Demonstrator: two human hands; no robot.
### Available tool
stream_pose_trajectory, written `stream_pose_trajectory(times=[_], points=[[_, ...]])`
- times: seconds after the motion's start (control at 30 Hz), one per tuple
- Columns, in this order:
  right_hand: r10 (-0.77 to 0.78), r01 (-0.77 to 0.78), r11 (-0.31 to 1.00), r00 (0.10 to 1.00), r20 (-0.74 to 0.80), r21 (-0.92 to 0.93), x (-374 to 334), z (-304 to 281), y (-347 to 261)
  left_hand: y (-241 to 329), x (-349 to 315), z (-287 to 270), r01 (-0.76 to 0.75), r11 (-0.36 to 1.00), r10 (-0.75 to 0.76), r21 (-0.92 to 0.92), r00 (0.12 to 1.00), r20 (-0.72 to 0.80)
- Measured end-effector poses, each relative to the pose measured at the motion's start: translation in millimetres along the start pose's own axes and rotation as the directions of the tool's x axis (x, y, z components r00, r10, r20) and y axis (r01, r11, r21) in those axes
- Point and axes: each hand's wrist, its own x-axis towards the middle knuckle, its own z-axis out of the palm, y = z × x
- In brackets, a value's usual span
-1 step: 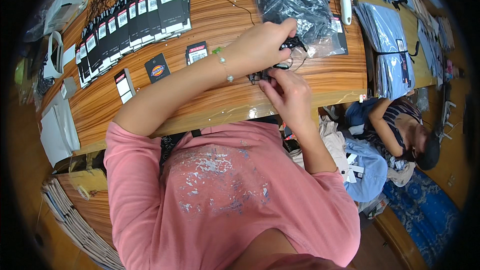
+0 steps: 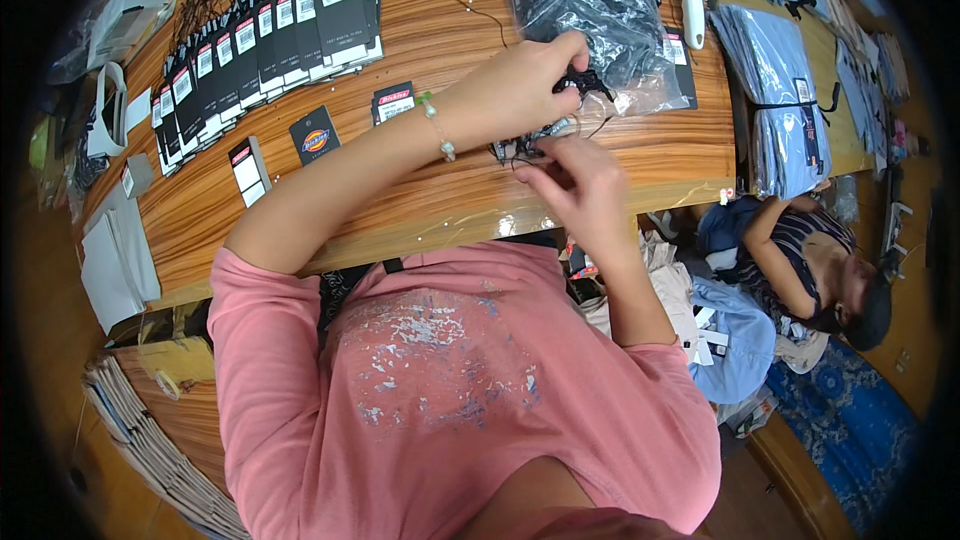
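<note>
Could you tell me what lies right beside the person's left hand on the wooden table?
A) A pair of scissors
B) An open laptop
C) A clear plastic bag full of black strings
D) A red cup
C: the left hand reaches across to the edge of a clear plastic bag filled with black strings, while the right hand pinches a small black tag with a string just below it on the wooden table.

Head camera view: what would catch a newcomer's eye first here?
Two bare hands meet mid-table: the left hand and right hand pinch small black tags with thin cords. A long fanned row of black hang tags lines the wooden table at upper left, and a clear bag of dark items lies behind the hands.
</note>
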Motion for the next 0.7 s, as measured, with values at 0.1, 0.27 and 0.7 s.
stream_pose_trajectory(times=[0.1,0.27,0.7], points=[[0.163,-0.133,0.978,0.967,-0.193,0.163,5,-10,8,-5,-2,-8,0.112,0.973,-0.09,-0.203,0.989,0.117],[0.084,-0.088,0.996,0.973,-0.214,-0.01,32,-25,18,6,-8,-21,0.227,0.922,-0.156,-0.313,0.959,0.236],[-0.075,0.078,0.997,0.984,-0.161,0.016,46,-30,28,1,-26,-38,0.121,0.992,-0.114,-0.026,0.974,0.195]])
